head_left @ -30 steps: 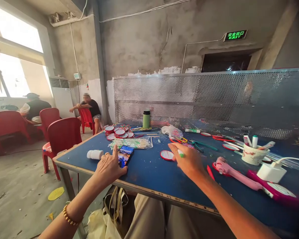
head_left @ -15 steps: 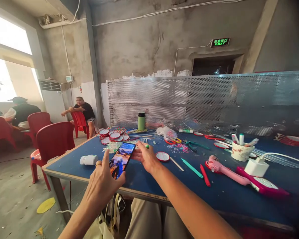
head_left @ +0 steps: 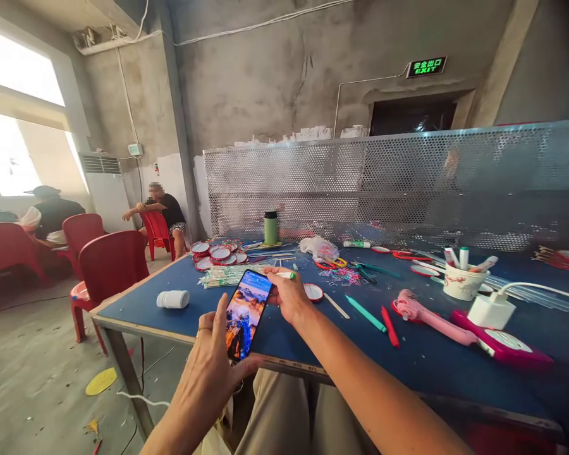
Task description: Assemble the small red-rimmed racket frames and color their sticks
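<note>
A smartphone (head_left: 246, 312) with a lit, colourful screen is held up over the near edge of the blue table (head_left: 313, 335). My left hand (head_left: 213, 373) grips its lower end, fingers curled round it. My right hand (head_left: 289, 294) holds the phone's top edge and also pinches a white marker with a green cap (head_left: 285, 275). Just beyond my right hand lies a small round red-rimmed mirror (head_left: 313, 292).
On the table lie a white bottle (head_left: 172, 299), a green flask (head_left: 270, 227), stacked round mirrors (head_left: 218, 254), pens, a cup of markers (head_left: 463, 281), pink toys (head_left: 431, 316) and a white charger (head_left: 492, 311). A perforated metal screen (head_left: 384, 183) backs it. Red chairs (head_left: 111, 265) and two seated people are at left.
My left hand lifted the phone off the table and drew it towards me. My right hand came left from the small mirror with the marker and took the phone's top edge.
</note>
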`<action>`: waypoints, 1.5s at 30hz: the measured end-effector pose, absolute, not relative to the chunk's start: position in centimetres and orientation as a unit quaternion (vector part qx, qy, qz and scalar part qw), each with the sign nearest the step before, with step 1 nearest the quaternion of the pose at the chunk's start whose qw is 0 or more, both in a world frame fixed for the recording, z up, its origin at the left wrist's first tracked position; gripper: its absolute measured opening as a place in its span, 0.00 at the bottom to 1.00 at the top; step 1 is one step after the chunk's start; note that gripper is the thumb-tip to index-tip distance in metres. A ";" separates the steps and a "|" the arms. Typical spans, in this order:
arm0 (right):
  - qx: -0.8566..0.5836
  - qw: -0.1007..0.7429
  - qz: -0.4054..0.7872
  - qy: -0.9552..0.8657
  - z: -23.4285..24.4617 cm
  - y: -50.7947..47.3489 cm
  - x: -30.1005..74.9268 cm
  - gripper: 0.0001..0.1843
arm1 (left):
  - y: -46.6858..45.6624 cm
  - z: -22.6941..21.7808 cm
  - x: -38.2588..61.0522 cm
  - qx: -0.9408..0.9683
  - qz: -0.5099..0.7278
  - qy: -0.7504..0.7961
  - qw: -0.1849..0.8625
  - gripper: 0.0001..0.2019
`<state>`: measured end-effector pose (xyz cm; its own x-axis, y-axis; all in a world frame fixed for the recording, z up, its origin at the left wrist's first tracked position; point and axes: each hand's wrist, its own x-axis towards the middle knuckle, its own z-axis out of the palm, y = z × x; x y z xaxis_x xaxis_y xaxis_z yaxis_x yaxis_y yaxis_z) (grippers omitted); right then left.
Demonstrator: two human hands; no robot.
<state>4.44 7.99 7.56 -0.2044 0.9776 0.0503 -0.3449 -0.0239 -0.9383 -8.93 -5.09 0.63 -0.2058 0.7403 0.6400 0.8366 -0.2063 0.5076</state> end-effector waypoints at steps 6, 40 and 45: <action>-0.345 0.525 0.629 -0.458 8.7 6.3 4.7 0.07 | -6.6 3.8 -11.9 -0.524 -0.539 -0.585 -0.304 0.36; -0.319 0.550 0.593 -0.494 8.3 4.9 3.6 0.17 | -5.1 2.9 -11.0 -0.471 -0.511 -0.435 -0.573 0.21; -0.320 0.546 0.595 -0.494 8.3 4.9 3.6 0.16 | -5.0 2.7 -11.0 -0.475 -0.515 -0.434 -0.566 0.21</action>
<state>3.64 4.88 8.35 -0.1979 0.9673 0.1588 -0.3339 0.0857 -0.9387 -11.04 -5.05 2.75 0.0928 0.9957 -0.0009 -0.1713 0.0168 0.9851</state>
